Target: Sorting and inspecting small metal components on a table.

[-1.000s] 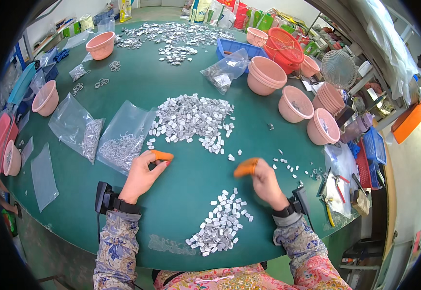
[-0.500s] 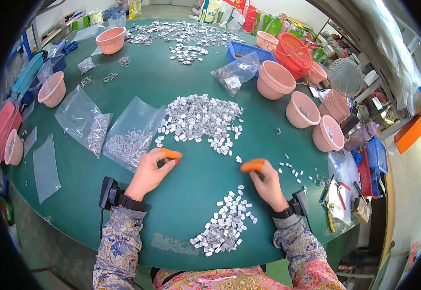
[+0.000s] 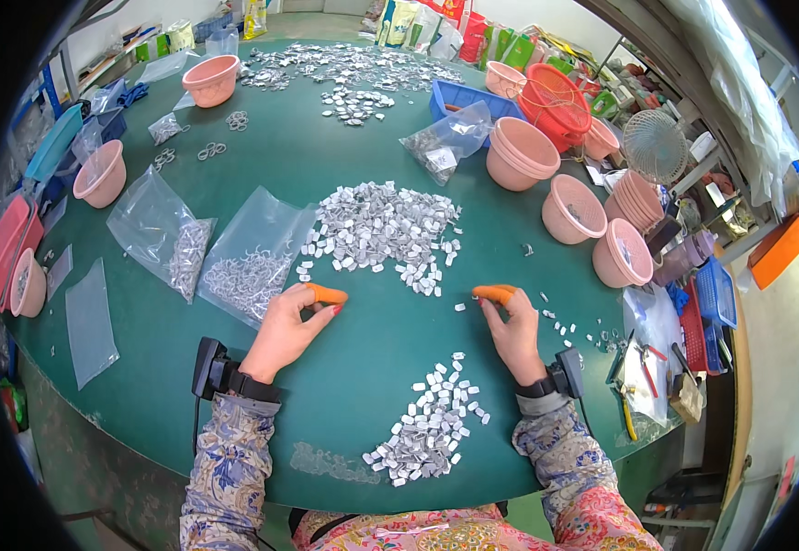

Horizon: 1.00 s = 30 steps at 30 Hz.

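Observation:
My left hand (image 3: 285,329) hovers over the green table, near the lower right edge of a clear bag (image 3: 251,275) of small grey clips. An orange finger cot covers its index finger; thumb and index stand a little apart with nothing visible between them. Opposite, my right hand (image 3: 512,335) also wears an orange cot on the index finger. Its thumb and index tips are close together but look slightly apart. One loose white-grey piece (image 3: 460,308) lies just left of those tips. Beyond my hands is a large pile of such pieces (image 3: 383,225); a smaller pile (image 3: 425,432) lies nearer me.
Pink baskets (image 3: 574,208) line the right side, near a blue tray (image 3: 459,103) and pliers (image 3: 627,418). Leftward lie another filled bag (image 3: 163,230) and a flat clear bag (image 3: 90,321). More metal parts (image 3: 354,64) cover the far end. Scattered pieces (image 3: 560,326) lie right of my right hand.
My right hand has shifted slightly right and turned, drawing its index fingertip back toward the thumb. The loose piece lies slightly farther right. My left hand has barely moved.

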### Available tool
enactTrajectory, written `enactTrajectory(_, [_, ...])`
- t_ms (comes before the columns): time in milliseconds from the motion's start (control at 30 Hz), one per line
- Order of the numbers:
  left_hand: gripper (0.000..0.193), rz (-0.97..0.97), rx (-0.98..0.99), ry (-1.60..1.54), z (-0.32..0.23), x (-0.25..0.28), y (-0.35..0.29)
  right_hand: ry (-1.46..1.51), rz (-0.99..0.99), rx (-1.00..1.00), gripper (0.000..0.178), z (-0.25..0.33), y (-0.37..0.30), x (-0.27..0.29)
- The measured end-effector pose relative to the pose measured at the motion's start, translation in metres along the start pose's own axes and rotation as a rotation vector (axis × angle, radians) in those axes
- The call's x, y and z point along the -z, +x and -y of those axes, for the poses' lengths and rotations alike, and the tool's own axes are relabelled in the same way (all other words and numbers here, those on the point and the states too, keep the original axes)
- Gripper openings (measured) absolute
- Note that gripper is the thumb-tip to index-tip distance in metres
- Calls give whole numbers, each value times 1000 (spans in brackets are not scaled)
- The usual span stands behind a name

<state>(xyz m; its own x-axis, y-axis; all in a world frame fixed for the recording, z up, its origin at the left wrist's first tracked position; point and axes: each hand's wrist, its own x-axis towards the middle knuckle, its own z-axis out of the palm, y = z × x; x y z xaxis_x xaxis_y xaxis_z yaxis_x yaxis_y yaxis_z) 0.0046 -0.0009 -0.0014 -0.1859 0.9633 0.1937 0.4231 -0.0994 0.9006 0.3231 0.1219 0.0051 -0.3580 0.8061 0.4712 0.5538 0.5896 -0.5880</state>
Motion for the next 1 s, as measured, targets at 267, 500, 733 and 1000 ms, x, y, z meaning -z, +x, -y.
enactTrajectory(267, [21,32,60,32,-4,2,1,125,421,147,30,22,-33,20])
enactTrajectory(500, [21,40,59,33,-4,1,1,-44,197,137,48,-5,-13,2])
enactTrajectory(733, [21,37,82,46,-6,2,0,-52,187,70,42,-3,-13,-3])
enactTrajectory(1000, [22,34,66,40,-8,1,1,-74,224,10,32,-3,-3,-1])
